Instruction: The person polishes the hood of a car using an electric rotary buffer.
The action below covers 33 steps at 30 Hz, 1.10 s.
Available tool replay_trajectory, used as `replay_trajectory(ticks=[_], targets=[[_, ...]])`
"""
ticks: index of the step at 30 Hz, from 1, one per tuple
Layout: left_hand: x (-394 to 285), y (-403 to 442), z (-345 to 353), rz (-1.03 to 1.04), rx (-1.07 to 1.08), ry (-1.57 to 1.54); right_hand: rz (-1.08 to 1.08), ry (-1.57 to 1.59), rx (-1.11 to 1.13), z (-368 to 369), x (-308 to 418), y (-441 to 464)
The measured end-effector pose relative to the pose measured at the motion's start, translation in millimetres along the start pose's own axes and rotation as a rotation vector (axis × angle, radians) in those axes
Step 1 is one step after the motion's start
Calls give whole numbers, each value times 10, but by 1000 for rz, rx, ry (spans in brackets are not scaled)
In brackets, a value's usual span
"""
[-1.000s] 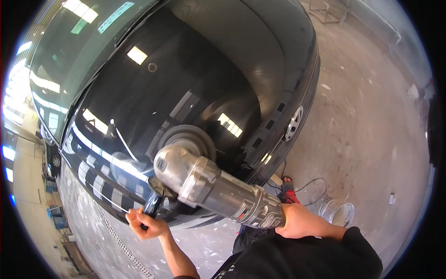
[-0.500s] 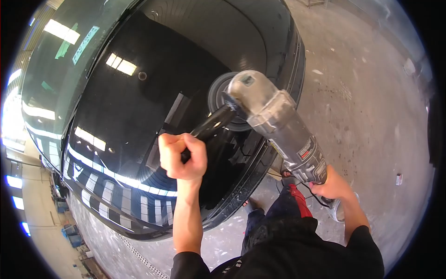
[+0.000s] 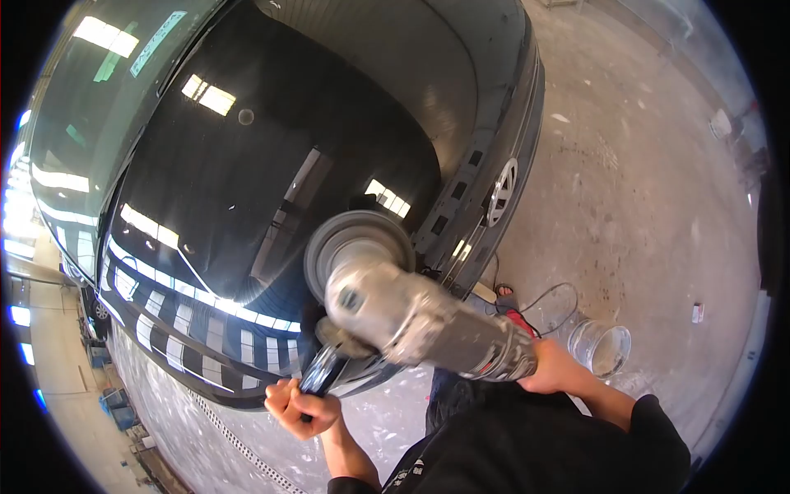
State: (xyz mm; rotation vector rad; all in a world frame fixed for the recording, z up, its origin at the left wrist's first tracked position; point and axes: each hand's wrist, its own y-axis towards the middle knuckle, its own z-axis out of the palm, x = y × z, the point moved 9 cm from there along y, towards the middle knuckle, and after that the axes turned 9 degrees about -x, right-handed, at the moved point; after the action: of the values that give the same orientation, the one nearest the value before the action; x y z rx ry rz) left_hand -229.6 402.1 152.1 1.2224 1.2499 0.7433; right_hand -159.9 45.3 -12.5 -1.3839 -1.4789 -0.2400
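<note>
Both hands were on the polisher (image 3: 436, 325), which sat over the near part of a shiny black hood (image 3: 329, 115). Left hand (image 3: 302, 409) was curled snug around the side handle (image 3: 322, 370), fingers wrapped, no gap to speak of. Right hand (image 3: 550, 368) was wrapped around the back end of the body, though the fingers underneath were hidden, so can't tell how tight. The tool ran from the right hand off to the left and a bit farther away, with the round pad (image 3: 358, 235) at its far end. Body was kinda blurry, and I couldn't tell if the pad was flat on the paint. Badge (image 3: 503, 192) was on the car's nose, to the right of the pad. Bucket (image 3: 579, 342) was on the floor (image 3: 634, 222), just right of a loop of cable (image 3: 568, 287).
</note>
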Motion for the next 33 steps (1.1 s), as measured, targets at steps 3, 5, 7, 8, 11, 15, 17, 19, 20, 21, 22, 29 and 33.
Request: replay_trajectory(ticks=[3,5,7,8,11,15,17,19,20,21,22,29,33], targets=[[235,-145,-618,-28,-127,24,-160,-67,6,343,122,-47],[315,-256,-967,-5,-200,115,-175,-124,80,468,285,-87],[370,-353,-1243,0,-174,151,-227,-192,145,593,425,-139],[372,-396,-1362,2,-169,224,-223,-215,199,650,449,-150],[215,-508,-1500,25,-117,402,-299,-258,229,814,328,-136],[-35,-619,-1248,32,-26,357,-280,-174,228,639,7,-107],[-221,-582,-851,64,42,266,-233,-138,180,483,-269,-54],[-328,-537,-433,52,69,172,-191,-101,132,321,-556,45],[-414,-495,-186,78,77,138,-189,2,72,204,-679,104],[-543,-415,106,116,123,95,-189,104,11,75,-742,172],[-583,-395,340,94,158,44,-54,99,18,-166,-674,184],[-1148,-134,1909,133,280,-184,167,174,-120,-839,-1331,593],[-1268,10,2249,150,291,-240,-42,268,-145,-811,-1421,791]])
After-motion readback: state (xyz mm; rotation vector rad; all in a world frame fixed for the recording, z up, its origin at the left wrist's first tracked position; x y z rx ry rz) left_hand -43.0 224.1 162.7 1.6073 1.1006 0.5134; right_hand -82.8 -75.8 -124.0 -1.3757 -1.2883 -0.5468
